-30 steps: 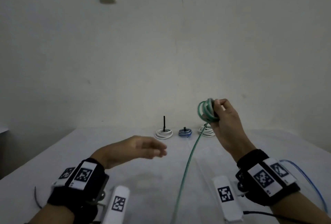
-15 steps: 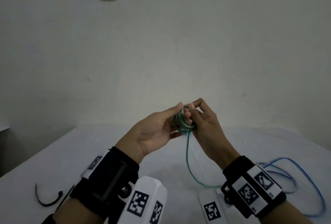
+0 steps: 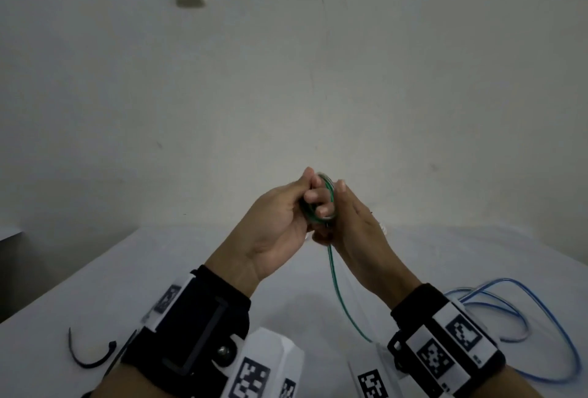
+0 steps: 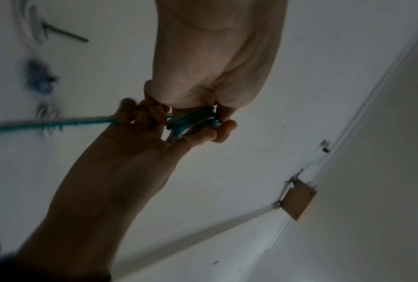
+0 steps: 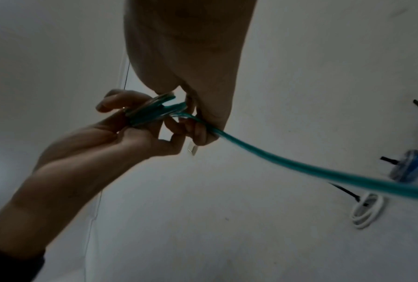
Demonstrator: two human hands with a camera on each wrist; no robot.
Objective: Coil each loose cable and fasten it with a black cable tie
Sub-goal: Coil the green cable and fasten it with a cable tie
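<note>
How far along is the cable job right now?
Done: three tied coils, white, blue and a blurred third, lie on the table. In hand: the left hand and right hand both grip the green coil, its tail unwound. Left: finish winding, fasten with the black tie, then the loose blue cable.

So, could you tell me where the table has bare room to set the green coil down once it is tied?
Bare table lies left of the hands, beyond the black tie. The near right is crowded by the loose blue cable, and the green cable trails down the middle.
</note>
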